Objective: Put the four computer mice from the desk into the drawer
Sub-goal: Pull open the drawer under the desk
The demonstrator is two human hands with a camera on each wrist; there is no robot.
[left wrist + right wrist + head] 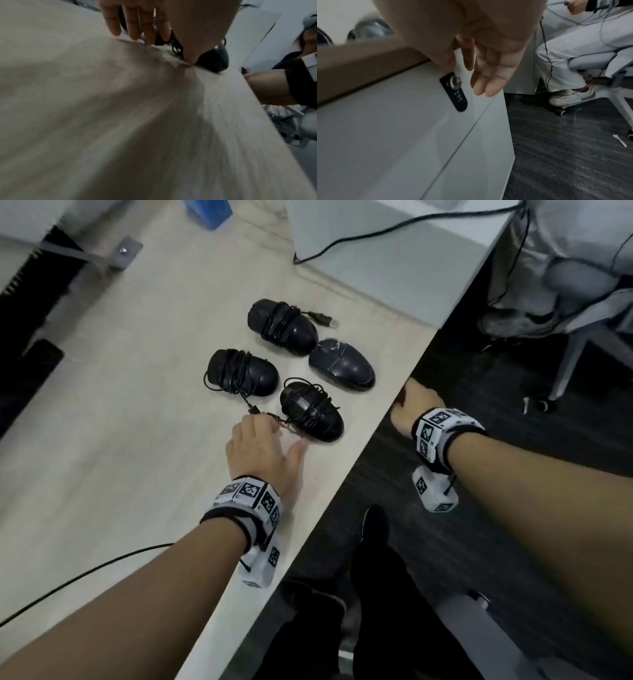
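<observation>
Four black computer mice lie on the light wooden desk (120, 422), three of them wrapped in their cords: the far one (282, 326), the right one (342, 368), the left one (241, 371) and the near one (311, 412). My left hand (263, 446) rests flat on the desk just short of the near mouse (214, 60), with straight fingers (133, 27) and the thumb beside it. My right hand (414, 409) is below the desk edge. Its relaxed fingers (488, 83) hang in front of the white drawer front (385, 128), next to a black keypad lock (455, 92), and hold nothing.
A white box (394, 244) with a black cable stands at the back of the desk, a blue object (209, 213) beside it. Another cable (85, 573) crosses the near left. A seated person (573, 47) on a wheeled chair is to the right on dark carpet (573, 155).
</observation>
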